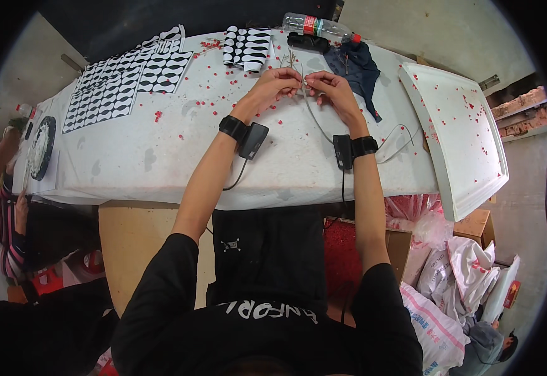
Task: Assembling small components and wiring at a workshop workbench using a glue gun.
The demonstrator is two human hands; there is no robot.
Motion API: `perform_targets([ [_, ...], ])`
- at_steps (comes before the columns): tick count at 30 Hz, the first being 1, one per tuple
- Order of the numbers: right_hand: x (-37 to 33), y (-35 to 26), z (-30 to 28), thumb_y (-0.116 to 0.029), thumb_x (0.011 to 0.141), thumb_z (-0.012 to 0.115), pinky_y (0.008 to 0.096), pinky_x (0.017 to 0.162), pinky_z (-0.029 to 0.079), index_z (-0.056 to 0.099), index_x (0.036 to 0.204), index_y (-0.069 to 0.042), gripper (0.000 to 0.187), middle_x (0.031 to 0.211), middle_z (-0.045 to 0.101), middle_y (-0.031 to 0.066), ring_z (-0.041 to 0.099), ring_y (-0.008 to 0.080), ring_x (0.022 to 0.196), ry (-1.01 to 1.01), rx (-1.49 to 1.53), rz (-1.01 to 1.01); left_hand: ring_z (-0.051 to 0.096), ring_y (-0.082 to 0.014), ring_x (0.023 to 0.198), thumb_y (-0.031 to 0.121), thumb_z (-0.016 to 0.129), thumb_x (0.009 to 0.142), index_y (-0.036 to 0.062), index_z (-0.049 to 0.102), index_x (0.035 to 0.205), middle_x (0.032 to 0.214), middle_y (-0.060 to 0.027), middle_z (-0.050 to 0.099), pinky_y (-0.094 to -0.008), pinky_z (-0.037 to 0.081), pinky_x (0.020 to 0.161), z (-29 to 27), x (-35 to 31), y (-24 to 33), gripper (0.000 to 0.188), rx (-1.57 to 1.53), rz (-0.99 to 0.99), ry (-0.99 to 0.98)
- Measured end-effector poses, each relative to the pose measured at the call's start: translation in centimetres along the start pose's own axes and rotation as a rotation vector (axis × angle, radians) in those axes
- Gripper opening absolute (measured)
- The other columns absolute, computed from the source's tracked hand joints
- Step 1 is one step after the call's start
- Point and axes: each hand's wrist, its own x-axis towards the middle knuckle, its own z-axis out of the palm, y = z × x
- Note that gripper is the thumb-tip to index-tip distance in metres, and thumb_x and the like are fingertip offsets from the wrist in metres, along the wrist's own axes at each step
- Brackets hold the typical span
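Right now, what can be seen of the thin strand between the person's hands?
The thin strand is pale grey and slender; stem or covered wire, I can't tell. Its upper part runs between the left hand and right hand, which seem to touch it but hide the exact grip. Below, it bends in a smooth curve over the white table, down and rightward toward the black right-wrist device, where I lose it.

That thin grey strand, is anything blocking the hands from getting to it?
No, nothing that I can see. The left hand and the right hand both have their fingertips right at the upper part of the thin grey strand. Red beads lie scattered on the white table, not blocking it.
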Motion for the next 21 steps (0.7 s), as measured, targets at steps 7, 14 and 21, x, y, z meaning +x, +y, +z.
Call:
perform_targets([
  [7,-0.14,-0.22,0.0,-0.017,0.091,0.066,0.0187,0.055,0.046,0.068,0.103,-0.003,0.019,0.086,0.066,0.0003,0.059,0.0048,0.071,-0.015,-0.048,0.025,0.055,-0.006,0.068,0.003,0.066,0.084,0.0016,0.066,0.098,0.082,-0.0008,0.063,-0.0178,0.043,0.058,0.15,-0.15,0.23,0.014,0.007,0.008,-0.018],
  [14,0.0,0.04,-0.06,-0.018,0.093,0.064,0.0182,0.056,0.045,0.067,0.101,-0.002,0.018,0.082,0.063,-0.0007,0.057,0.004,0.068,-0.015,-0.019,0.021,0.054,-0.0057,0.067,0.008,0.071,0.084,0.0016,0.067,0.101,0.081,0.0006,0.063,-0.0181,0.04,0.058,0.6,-0.35,0.61,0.018,-0.022,0.026,-0.048],
  [21,0.22,0.33,-0.25,-0.017,0.092,0.064,0.0201,0.054,0.048,0.066,0.1,-0.003,0.017,0.08,0.063,0.0002,0.058,0.0062,0.065,-0.021,-0.017,0.022,0.053,-0.0045,0.067,0.016,0.074,0.086,0.0025,0.066,0.101,0.081,0.0017,0.062,-0.0175,0.037,0.056,0.8,-0.55,0.63,0.022,0.035,0.018,-0.019],
])
